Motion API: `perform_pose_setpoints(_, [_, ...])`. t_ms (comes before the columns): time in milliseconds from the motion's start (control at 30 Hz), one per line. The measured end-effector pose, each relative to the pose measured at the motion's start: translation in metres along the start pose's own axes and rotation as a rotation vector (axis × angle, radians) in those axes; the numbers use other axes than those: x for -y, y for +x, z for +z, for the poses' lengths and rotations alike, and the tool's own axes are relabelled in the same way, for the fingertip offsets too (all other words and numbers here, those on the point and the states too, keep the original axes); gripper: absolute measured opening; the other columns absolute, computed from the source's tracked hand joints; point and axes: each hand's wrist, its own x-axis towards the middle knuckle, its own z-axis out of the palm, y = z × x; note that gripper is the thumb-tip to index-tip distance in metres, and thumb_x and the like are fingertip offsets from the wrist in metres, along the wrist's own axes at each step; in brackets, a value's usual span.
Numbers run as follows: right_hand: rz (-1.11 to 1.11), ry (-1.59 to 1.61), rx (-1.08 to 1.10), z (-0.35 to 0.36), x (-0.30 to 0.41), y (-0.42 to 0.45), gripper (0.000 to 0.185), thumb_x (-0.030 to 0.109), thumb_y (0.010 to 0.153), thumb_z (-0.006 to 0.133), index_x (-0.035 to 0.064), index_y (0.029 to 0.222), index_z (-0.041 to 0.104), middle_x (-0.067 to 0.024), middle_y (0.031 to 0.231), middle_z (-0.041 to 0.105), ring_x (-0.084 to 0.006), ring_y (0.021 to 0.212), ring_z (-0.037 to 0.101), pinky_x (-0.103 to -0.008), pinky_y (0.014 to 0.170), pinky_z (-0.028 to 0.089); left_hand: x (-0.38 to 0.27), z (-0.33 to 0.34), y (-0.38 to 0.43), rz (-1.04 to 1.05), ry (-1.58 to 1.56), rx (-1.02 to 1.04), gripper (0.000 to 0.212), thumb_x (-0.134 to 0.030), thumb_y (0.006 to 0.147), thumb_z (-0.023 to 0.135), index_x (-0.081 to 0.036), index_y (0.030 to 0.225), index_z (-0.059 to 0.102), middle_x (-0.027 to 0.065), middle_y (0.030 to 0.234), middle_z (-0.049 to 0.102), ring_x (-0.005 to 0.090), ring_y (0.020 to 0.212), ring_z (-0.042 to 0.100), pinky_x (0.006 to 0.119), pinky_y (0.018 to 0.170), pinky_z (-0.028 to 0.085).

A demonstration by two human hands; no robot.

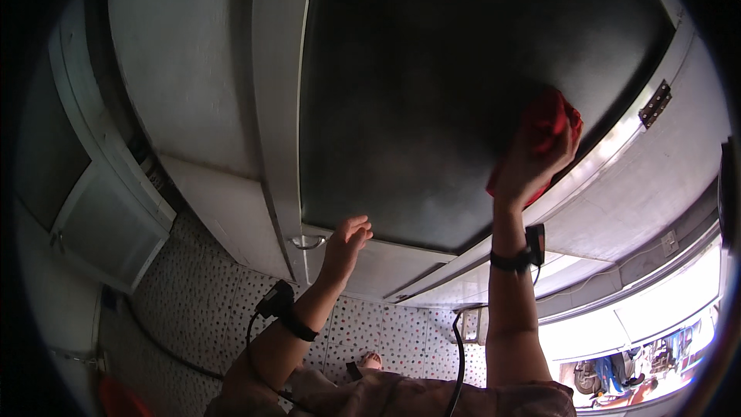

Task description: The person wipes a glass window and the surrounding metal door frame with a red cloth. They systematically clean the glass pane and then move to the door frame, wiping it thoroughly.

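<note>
My right hand grips a crumpled red cloth against the right side of a dark, smooth panel, which looks like tinted glass. The panel sits in a pale door frame. Part of the cloth hangs out below my palm. My left hand holds nothing; its fingers are loosely bent and apart at the panel's lower left edge. Beside it is a metal pull handle. Whether the left fingertips touch the panel cannot be made out.
A dark hinge joins the frame to the pale wall on the right. Below lies a speckled tile floor. At left another door stands ajar. A bright opening at lower right shows vehicles outside. Straps with devices and cables are on both arms.
</note>
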Motion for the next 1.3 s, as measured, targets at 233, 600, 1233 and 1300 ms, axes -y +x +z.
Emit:
perform_pose_setpoints(233, [-0.394, -0.027, 0.027, 0.064, 0.047, -0.034, 0.05, 0.026, 0.085, 0.071, 0.0167, 0.133, 0.06, -0.024, 0.152, 0.046, -0.046, 0.142, 0.04, -0.0598, 0.113, 0.029, 0.036, -0.028, 0.011, -0.146, -0.058, -0.155, 0.041, -0.026, 0.105, 0.05, -0.006, 0.141, 0.052, 0.0129, 0.132, 0.063, 0.0223, 0.117, 0.064, 0.036, 0.1, 0.049])
perform_pose_setpoints(600, [-0.773, 0.19, 0.494, 0.084, 0.104, -0.188, 0.024, 0.028, 0.093, 0.059, 0.0264, 0.116, 0.064, -0.0013, 0.153, 0.05, -0.0214, 0.14, 0.046, -0.0443, 0.114, 0.033, 0.079, -0.075, 0.0, -0.234, -0.124, -0.302, 0.034, -0.02, 0.102, 0.052, -0.006, 0.132, 0.059, 0.0106, 0.123, 0.067, 0.0215, 0.11, 0.067, 0.036, 0.098, 0.049])
perform_pose_setpoints(1233, [0.175, 0.787, 0.987, -0.033, 0.068, -0.261, 0.049, 0.001, 0.074, 0.074, 0.0102, 0.121, 0.066, -0.0144, 0.131, 0.06, -0.0332, 0.117, 0.059, -0.0443, 0.096, 0.048, 0.1, -0.103, -0.032, -0.293, -0.042, -0.25, 0.033, -0.031, 0.102, 0.059, -0.007, 0.124, 0.06, 0.0094, 0.118, 0.069, 0.0221, 0.108, 0.069, 0.036, 0.095, 0.051])
perform_pose_setpoints(1300, [0.626, 0.679, 0.974, -0.071, 0.059, -0.234, 0.052, -0.006, 0.075, 0.073, 0.0065, 0.124, 0.063, -0.0162, 0.13, 0.06, -0.0336, 0.117, 0.061, -0.0426, 0.099, 0.048, 0.098, -0.096, -0.029, -0.293, -0.01, -0.207, 0.033, -0.03, 0.103, 0.057, -0.006, 0.125, 0.06, 0.0098, 0.119, 0.069, 0.0219, 0.109, 0.069, 0.036, 0.096, 0.051])
